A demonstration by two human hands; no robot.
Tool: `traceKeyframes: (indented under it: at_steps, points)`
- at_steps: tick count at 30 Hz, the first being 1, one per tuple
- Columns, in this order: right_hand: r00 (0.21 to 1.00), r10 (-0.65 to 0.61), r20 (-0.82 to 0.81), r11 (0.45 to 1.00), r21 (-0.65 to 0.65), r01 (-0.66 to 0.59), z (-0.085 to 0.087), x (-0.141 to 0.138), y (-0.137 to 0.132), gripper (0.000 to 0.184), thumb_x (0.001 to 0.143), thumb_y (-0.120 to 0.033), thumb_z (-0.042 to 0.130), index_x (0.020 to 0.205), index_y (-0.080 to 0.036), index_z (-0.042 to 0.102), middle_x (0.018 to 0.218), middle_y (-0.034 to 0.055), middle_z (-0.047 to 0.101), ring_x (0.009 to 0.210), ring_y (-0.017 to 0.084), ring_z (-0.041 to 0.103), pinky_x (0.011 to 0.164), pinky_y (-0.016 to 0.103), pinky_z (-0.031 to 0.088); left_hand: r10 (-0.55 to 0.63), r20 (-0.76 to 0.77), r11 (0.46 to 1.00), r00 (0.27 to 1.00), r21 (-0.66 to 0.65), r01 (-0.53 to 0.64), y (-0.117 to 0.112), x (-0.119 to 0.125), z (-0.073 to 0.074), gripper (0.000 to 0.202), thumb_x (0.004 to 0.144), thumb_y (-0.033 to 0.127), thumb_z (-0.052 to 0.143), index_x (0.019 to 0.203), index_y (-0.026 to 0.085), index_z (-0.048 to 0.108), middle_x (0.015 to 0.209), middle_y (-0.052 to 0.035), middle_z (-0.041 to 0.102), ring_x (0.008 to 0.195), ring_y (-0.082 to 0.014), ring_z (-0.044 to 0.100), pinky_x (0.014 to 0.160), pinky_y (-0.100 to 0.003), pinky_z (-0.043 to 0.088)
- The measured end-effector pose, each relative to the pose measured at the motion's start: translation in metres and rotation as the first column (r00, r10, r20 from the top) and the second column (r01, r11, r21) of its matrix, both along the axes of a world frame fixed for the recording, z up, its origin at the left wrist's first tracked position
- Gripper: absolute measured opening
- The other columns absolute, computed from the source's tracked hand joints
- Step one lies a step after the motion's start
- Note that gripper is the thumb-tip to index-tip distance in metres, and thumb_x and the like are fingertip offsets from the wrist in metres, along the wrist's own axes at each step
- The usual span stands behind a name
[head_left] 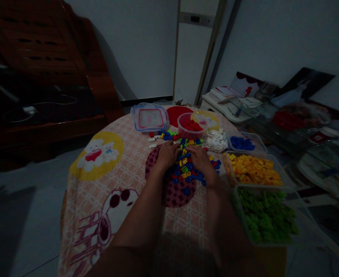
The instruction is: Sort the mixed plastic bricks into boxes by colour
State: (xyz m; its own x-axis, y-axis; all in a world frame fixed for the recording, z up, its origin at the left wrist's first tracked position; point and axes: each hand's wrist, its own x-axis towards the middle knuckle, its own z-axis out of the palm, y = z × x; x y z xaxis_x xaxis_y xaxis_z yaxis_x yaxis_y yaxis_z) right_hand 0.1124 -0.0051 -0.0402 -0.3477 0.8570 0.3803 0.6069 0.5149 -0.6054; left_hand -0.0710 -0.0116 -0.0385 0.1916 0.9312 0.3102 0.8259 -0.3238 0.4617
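Observation:
A loose pile of mixed toy building bricks (185, 161), in red, blue, yellow and green, is spread over the middle of a round table. My left hand (168, 154) rests at the pile's left side, its fingers slightly bent and apart, pointing inward. On the opposite side my right hand (200, 157) lies over the bricks with its fingers stretched toward the left. I see no brick held in either hand. The dim light hides small details under the fingers. A few white bricks (152, 143) lie beyond my left hand.
Along the right edge stand clear boxes of green bricks (266, 215), yellow bricks (253, 169) and blue bricks (242, 143). White bricks (216, 140) are heaped near a round tub (183, 130) of red bricks. A lidded box (150, 118) sits at the back left.

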Motion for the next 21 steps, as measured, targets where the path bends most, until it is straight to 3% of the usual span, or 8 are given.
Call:
traceKeyframes:
  at_steps: [9, 16, 21]
  points:
    - [0.999, -0.035, 0.020, 0.999, -0.004, 0.035, -0.001, 0.001, 0.001, 0.043, 0.078, -0.005, 0.046, 0.102, -0.020, 0.079, 0.110, 0.0079, 0.077, 0.109, 0.024, 0.069, 0.106, 0.042, 0.048, -0.013, -0.030, 1.000, 0.999, -0.028, 0.013, 0.001, -0.004, 0.000, 0.034, 0.095, 0.025, 0.044, 0.086, 0.018, 0.076, 0.099, -0.0124, 0.068, 0.101, -0.0248, 0.061, 0.100, -0.041, 0.046]
    - [0.985, -0.136, -0.109, 0.990, -0.043, 0.132, 0.010, -0.003, -0.005, 0.034, 0.082, -0.013, 0.052, 0.101, -0.023, 0.079, 0.108, 0.0062, 0.078, 0.106, 0.024, 0.071, 0.101, 0.041, 0.051, -0.011, 0.092, 1.000, 0.996, 0.014, 0.009, -0.002, -0.004, 0.010, 0.026, 0.090, 0.027, 0.056, 0.105, 0.022, 0.078, 0.115, -0.0097, 0.069, 0.112, -0.0258, 0.061, 0.105, -0.043, 0.046]
    - [0.926, -0.207, -0.316, 0.978, -0.089, 0.188, 0.018, -0.004, -0.008, 0.029, 0.084, -0.024, 0.055, 0.101, -0.022, 0.078, 0.104, 0.0056, 0.079, 0.102, 0.023, 0.071, 0.097, 0.039, 0.053, -0.110, 0.237, 0.994, 0.965, 0.012, 0.110, -0.008, -0.001, 0.022, 0.024, 0.089, 0.028, 0.060, 0.103, 0.023, 0.079, 0.123, -0.0080, 0.068, 0.115, -0.0240, 0.062, 0.105, -0.040, 0.047]
